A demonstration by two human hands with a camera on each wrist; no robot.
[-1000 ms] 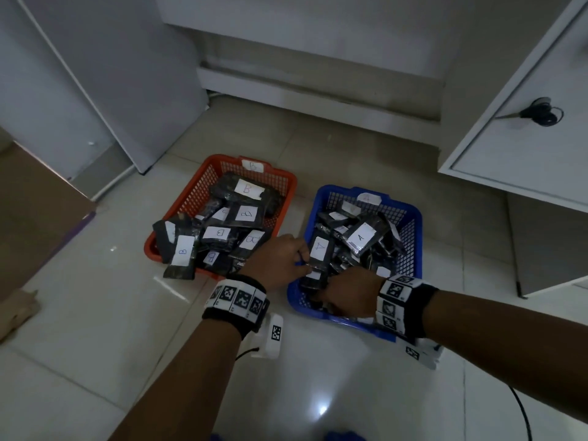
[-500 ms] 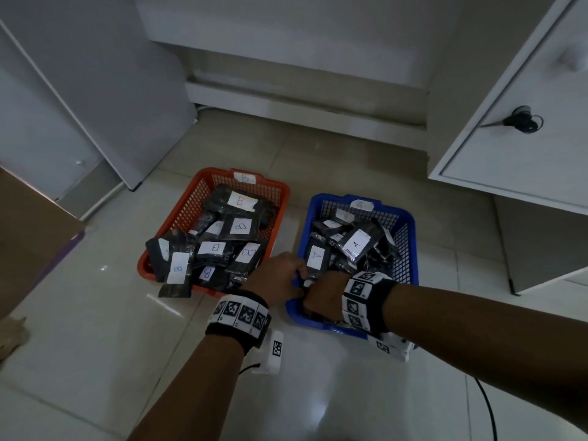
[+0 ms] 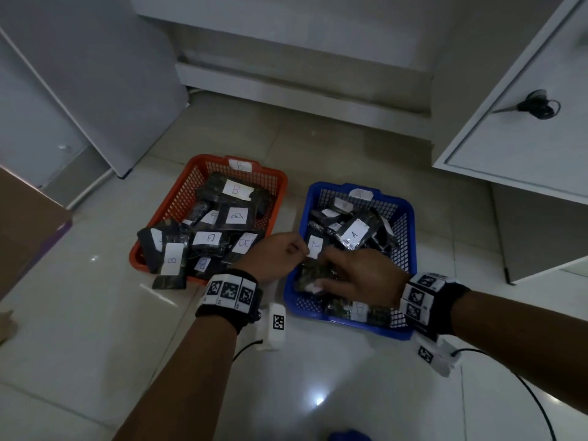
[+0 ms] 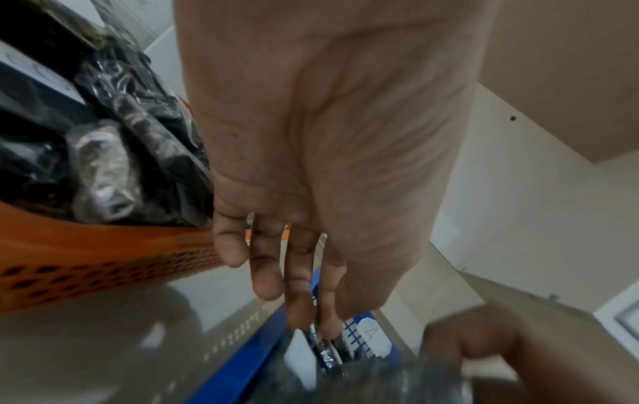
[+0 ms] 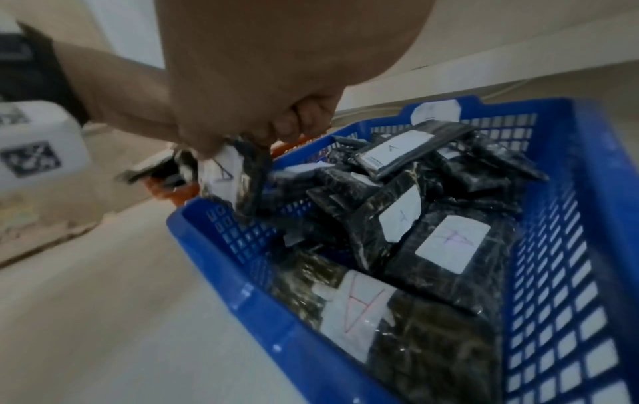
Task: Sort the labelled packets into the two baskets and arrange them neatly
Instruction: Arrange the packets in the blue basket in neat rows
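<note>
Packets with handwritten A labels fill the blue basket (image 3: 401,332), which sits on the tiled floor (image 3: 95,345) just beside the orange basket (image 3: 178,198) of B packets. Both hands meet over the near left corner of the blue basket. The right hand (image 3: 362,278) has its fingers (image 5: 304,120) curled round one dark packet (image 5: 238,177), pinching it by the top so that it hangs with its long axis roughly upright, its white label with the A facing the wrist camera. It seems held this way so it can be stood or slid in along the basket wall, tidying the row. The left hand (image 3: 276,256) reaches in from the side; its fingers (image 4: 297,287) are loosely extended and pinch the edge of a shiny packet, probably to steady it or hold neighbours aside. The other A packets (image 3: 354,232) lie jumbled and tilted at mixed angles, so arranging looks far from done. In the orange basket, one B packet (image 3: 171,259) overhangs the near rim onto the floor.
</note>
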